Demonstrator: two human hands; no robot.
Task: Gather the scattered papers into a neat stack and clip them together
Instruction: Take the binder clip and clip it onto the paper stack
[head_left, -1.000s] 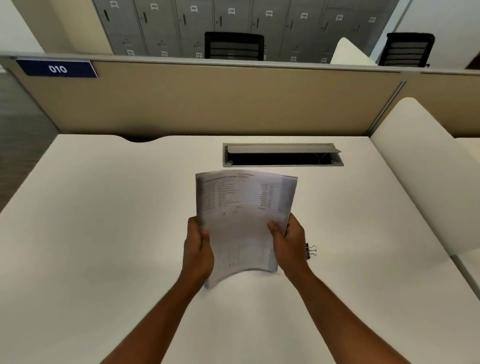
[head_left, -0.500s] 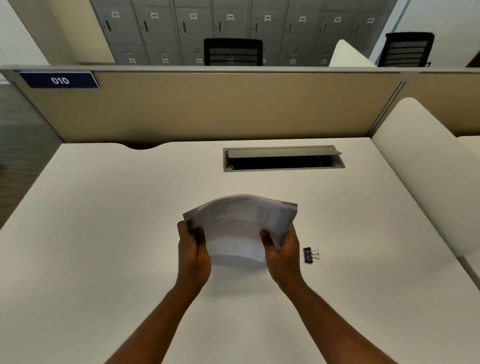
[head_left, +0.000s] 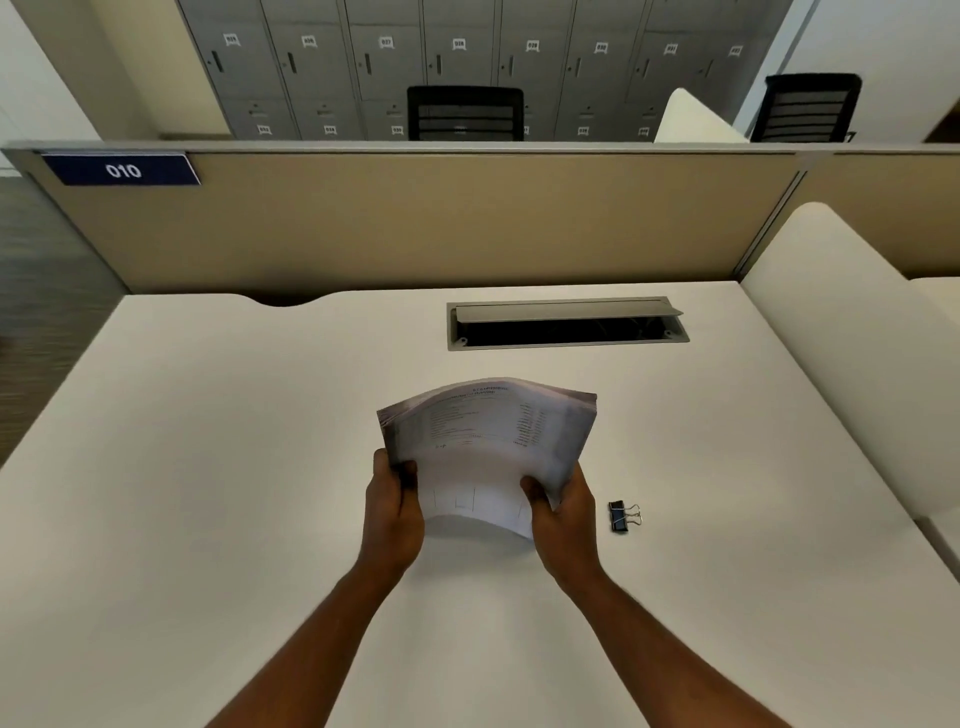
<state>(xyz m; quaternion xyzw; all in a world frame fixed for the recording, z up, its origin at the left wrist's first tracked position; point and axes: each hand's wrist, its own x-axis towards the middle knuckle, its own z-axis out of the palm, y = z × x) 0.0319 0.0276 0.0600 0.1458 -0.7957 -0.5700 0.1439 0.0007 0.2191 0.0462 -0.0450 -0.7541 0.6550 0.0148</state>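
Head view. White desk (head_left: 208, 493) filled the lower frame, bounded at the back by a tan partition (head_left: 441, 223) carrying a blue plate marked "010" (head_left: 122, 169). Behind the partition stood grey numbered lockers (head_left: 457, 57) and two black mesh chairs (head_left: 465, 113). A grey cable tray (head_left: 566, 323) was set into the desk near the back, its flap raised.

You held the stack of papers (head_left: 488, 441) above the middle of the desk, printed side toward you, its top edge bowed upward and leaning away from you. Your left hand (head_left: 392, 512) grasped the stack's lower left edge, thumb on the front sheet and fingers curled behind. Your right hand (head_left: 563, 514) grasped the lower right edge in the same manner, thumb lying across the front. The sheets fanned slightly at the upper left corner, so the edges were not flush.

A black binder clip (head_left: 622, 516) lay on the desk just beside your right hand, apart from it and from the papers, its wire handles pointing right.
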